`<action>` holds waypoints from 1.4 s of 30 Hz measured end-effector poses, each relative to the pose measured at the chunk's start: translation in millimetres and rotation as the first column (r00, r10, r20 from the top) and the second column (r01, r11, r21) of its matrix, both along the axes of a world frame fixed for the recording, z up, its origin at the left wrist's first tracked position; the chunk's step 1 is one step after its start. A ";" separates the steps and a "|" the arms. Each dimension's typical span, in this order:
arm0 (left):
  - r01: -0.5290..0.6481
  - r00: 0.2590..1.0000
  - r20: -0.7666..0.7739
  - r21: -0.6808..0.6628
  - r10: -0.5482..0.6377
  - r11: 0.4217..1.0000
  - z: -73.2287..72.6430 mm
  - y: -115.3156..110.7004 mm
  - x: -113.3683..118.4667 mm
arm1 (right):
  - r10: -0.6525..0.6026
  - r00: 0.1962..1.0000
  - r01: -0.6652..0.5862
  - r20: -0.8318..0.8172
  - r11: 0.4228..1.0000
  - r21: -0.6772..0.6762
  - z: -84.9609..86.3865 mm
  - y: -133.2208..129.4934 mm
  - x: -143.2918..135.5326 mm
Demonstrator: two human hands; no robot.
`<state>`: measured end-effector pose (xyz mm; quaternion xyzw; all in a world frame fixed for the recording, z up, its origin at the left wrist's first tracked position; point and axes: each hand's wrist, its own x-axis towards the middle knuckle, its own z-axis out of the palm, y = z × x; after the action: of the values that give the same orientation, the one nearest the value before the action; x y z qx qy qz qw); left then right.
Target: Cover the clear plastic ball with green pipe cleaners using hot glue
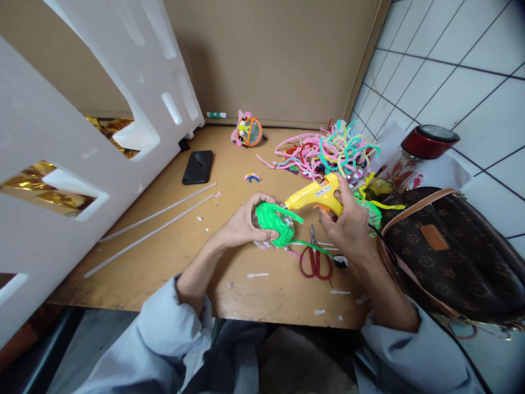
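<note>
My left hand [250, 221] is closed around a rounded piece wrapped in bright green pipe cleaner [274, 223], holding it above the table. One green strand sticks out to the right of it, and another trails down towards the scissors. In my right hand [348, 219] is a yellow hot glue gun [314, 197], its nozzle pointing left at the top of the green piece. Whether the tip touches it I cannot tell. Red-handled scissors [315, 262] lie on the table just below, between my hands.
A heap of coloured pipe cleaners [324, 150] lies at the back right, near a red-lidded jar [414, 156] and a brown handbag [447, 251]. Two glue sticks [151, 232], a black phone [197, 167] and a pink-and-orange ornament [248, 131] lie left and behind. A white plastic crate [164, 65] stands left.
</note>
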<state>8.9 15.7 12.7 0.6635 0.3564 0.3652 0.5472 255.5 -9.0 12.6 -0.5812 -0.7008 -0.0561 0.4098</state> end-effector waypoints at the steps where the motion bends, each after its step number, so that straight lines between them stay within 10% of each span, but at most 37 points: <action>1: 0.002 1.000 0.001 -0.006 -0.002 1.000 0.1 -0.1 0.1 | 0.000 1.000 0.000 0.001 1.000 -0.004 0.4 -0.2 -0.3; 19: -0.011 1.000 0.000 0.037 0.011 0.999 -0.5 0.1 -0.5 | 0.006 0.997 -0.013 -0.079 0.996 -0.083 2.3 0.3 -5.1; 29: -0.009 1.000 0.018 0.016 0.009 1.000 -0.6 0.2 0.3 | 0.083 0.860 -0.230 -0.503 0.944 -0.238 -17.8 16.7 2.2; 42: 0.034 0.999 0.018 -0.038 -0.033 0.999 2.4 -4.9 2.4 | -0.135 0.974 0.180 0.183 0.948 -0.262 -41.5 22.3 1.3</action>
<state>11.3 10.8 15.1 0.6554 0.3475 0.3549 0.5690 256.8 13.3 -28.9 -0.6804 -0.6841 -0.0376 0.2603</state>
